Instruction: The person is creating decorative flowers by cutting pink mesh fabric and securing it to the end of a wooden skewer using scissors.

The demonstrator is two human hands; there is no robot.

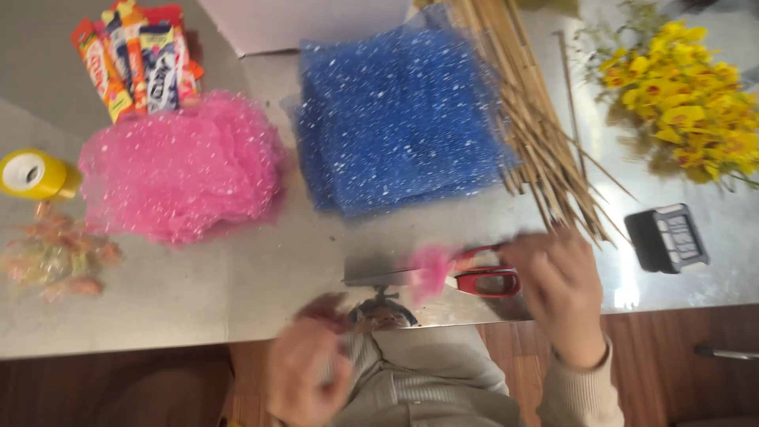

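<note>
My right hand (557, 292) reaches over the front edge of the steel table (198, 300). Its fingertips are at the upper red handle of a pair of scissors (482, 281) that lies flat with its blades pointing left. A small pink puff of netting (431, 270) sits blurred right at the scissors, just left of the fingers; whether the hand grips the puff or the scissors is unclear. My left hand (304, 368) is low in front of the table edge, blurred by motion with fingers curled. Something small and dark may be in it.
On the table are a heap of pink dotted netting (182, 170), a stack of blue dotted netting (399, 119) and a bundle of bamboo sticks (538, 134). Yellow flowers (688, 95), a black gadget (668, 237), candy bars (138, 59), a yellow roll (28, 174) and wrapped sweets (55, 261) also lie there.
</note>
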